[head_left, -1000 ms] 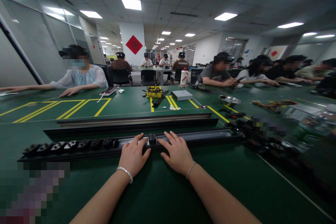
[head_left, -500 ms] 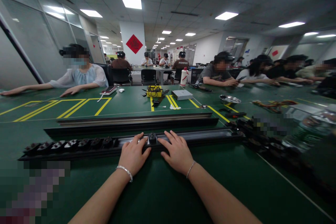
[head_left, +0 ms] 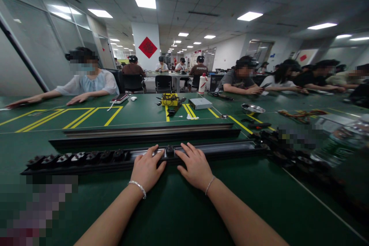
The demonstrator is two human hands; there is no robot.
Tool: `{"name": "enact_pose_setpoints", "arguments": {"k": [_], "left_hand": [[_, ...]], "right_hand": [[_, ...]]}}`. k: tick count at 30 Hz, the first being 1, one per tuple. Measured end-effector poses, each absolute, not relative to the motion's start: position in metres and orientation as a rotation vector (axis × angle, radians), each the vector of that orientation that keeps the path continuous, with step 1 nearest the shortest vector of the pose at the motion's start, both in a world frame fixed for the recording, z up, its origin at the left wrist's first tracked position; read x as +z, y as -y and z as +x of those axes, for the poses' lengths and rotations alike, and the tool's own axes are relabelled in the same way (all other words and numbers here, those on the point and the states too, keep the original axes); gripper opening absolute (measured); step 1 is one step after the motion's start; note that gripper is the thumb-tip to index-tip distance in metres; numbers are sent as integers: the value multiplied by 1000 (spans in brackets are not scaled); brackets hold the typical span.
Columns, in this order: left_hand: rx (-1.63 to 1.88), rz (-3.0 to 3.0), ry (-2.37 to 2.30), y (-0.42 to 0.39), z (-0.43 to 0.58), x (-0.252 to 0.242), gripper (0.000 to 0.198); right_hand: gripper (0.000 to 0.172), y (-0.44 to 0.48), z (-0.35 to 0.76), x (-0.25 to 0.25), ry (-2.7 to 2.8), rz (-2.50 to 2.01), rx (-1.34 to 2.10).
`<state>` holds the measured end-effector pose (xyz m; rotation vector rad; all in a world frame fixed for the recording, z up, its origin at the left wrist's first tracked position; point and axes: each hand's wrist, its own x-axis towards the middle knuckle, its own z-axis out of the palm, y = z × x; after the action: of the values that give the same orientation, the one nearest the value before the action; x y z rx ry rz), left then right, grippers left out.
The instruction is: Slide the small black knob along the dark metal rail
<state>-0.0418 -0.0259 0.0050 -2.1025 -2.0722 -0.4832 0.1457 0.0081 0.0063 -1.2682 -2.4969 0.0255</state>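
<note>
A long black rail [head_left: 230, 150] lies across the green table in front of me. Several black round modules with prongs on top, like sockets [head_left: 92, 156], sit in its left part. A single small black block [head_left: 170, 149] is in the rail's channel, between my two hands. My left hand [head_left: 148, 165] rests on the rail left of that block, fingers spread. On the block's other side, my right hand [head_left: 194, 165] lies on the rail, also with fingers apart. Neither hand grips anything; whether the fingertips touch the block is unclear.
Two more long dark rails [head_left: 150, 134] lie just behind. Farther back are a yellow box with cables [head_left: 169, 100], a grey box [head_left: 201, 103] and a metal bowl [head_left: 253, 108]. More black modules [head_left: 305, 161] and a plastic bottle [head_left: 340, 142] are at right. Other people sit around.
The small black block has shifted slightly right along the channel, nearer my right fingers. My hands stay almost in place.
</note>
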Motion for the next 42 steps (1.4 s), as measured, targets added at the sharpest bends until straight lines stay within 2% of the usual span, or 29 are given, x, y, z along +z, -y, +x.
{"name": "enact_pose_setpoints", "arguments": {"k": [42], "left_hand": [[-478, -2121, 2069, 26, -42, 4, 40]], "right_hand": [[47, -9, 147, 5, 2472, -1235, -20]]}}
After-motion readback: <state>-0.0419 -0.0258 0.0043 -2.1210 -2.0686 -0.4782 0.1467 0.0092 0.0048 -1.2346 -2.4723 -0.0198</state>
